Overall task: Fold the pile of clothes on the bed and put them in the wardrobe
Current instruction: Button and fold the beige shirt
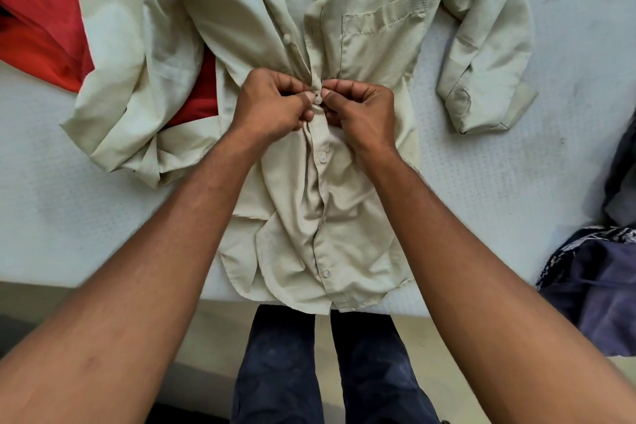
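Observation:
A beige long-sleeved shirt [375, 45] lies face up on the bed, collar away from me, hem at the near edge. Its lower buttons are fastened; the upper front lies apart. My left hand [272, 103] pinches the left front edge at mid-chest. My right hand [361, 107] pinches the right front edge opposite. A white button [318, 100] shows between my thumbs. One sleeve lies bunched at the left, the other bent at the right.
A red garment [41, 17] lies under the shirt at the upper left. Dark blue and patterned clothes [595, 286] sit at the right edge of the white mattress [499, 200]. My legs stand against the bed's near edge.

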A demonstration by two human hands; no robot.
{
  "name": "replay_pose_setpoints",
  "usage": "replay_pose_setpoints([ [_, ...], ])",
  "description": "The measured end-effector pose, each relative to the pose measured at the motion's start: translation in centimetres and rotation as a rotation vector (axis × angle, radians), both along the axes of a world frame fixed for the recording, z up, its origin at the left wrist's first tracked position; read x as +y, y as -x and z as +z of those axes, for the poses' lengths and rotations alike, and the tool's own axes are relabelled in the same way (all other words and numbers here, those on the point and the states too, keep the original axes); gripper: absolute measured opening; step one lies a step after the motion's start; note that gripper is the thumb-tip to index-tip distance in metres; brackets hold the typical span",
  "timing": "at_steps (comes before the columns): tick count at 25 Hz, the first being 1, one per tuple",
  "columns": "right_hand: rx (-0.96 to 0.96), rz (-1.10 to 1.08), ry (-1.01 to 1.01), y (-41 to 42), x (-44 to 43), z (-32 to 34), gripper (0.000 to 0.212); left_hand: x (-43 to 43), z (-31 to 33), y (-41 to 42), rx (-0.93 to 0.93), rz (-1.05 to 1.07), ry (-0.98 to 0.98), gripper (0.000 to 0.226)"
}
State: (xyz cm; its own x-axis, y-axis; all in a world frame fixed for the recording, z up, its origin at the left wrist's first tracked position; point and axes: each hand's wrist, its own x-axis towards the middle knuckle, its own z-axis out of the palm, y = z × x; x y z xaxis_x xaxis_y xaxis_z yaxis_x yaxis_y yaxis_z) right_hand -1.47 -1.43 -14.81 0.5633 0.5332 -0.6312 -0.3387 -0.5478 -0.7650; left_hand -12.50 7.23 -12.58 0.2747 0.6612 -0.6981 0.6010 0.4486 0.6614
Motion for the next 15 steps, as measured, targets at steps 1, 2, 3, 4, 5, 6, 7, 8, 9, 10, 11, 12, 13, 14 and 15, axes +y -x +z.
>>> replay_pose_setpoints([
  [1, -0.011, 0.002, 0.006, -0.1, 0.1, 0.1, 0.010, -0.2, -0.1, -0.1, 0.009, 0.000, -0.034, 0.020],
  [2, -0.030, 0.012, 0.013, 0.0, 0.2, 0.2, 0.009, -0.4, -0.1, -0.2, 0.023, 0.005, -0.072, 0.019],
  [3, -0.042, 0.023, 0.020, 0.0, 0.1, 0.2, 0.008, -0.7, -0.1, -0.3, 0.027, 0.017, -0.101, 0.017],
  [4, -0.048, 0.033, 0.022, -0.1, 0.2, 0.3, 0.008, -0.9, -0.1, -0.3, 0.022, 0.039, -0.115, 0.015],
  [5, -0.056, 0.043, 0.021, -0.1, 0.2, 0.4, 0.009, -1.1, 0.1, -0.3, 0.011, 0.066, -0.116, 0.014],
  [6, -0.095, 0.062, 0.026, -0.1, 0.3, 0.6, 0.010, -1.2, 0.3, -0.2, -0.001, 0.087, -0.116, 0.012],
  [7, -0.185, 0.090, 0.033, -0.2, 0.4, 1.0, 0.010, -1.1, 0.6, -0.1, -0.002, 0.087, -0.138, 0.011],
  [8, -0.308, 0.117, 0.036, -0.2, 0.5, 1.6, 0.010, -1.0, 1.0, 0.1, 0.011, 0.069, -0.194, 0.011],
  [9, -0.429, 0.129, 0.016, -0.2, 0.7, 2.4, 0.011, -0.7, 1.4, 0.3, 0.029, 0.052, -0.271, 0.010],
  [10, -0.531, 0.128, -0.038, -0.2, 1.2, 3.3, 0.011, -0.2, 1.9, 0.5, 0.033, 0.056, -0.348, 0.012],
  [11, -0.606, 0.122, -0.106, -0.3, 1.8, 4.1, 0.012, 0.2, 2.3, 0.6, 0.021, 0.074, -0.402, 0.016],
  [12, -0.670, 0.127, -0.173, -0.4, 2.7, 4.8, 0.013, 0.7, 2.5, 0.6, -0.003, 0.094, -0.438, 0.022],
  [13, -0.729, 0.157, -0.214, -0.5, 3.7, 5.3, 0.015, 1.3, 2.6, 0.5, -0.016, 0.097, -0.466, 0.028],
  [14, -0.782, 0.206, -0.210, -0.5, 4.7, 5.3, 0.018, 1.7, 2.6, 0.4, -0.012, 0.079, -0.492, 0.033],
  [15, -0.826, 0.268, -0.160, -0.7, 5.7, 5.0, 0.022, 2.1, 2.5, 0.1, 0.009, 0.045, -0.522, 0.039],
])
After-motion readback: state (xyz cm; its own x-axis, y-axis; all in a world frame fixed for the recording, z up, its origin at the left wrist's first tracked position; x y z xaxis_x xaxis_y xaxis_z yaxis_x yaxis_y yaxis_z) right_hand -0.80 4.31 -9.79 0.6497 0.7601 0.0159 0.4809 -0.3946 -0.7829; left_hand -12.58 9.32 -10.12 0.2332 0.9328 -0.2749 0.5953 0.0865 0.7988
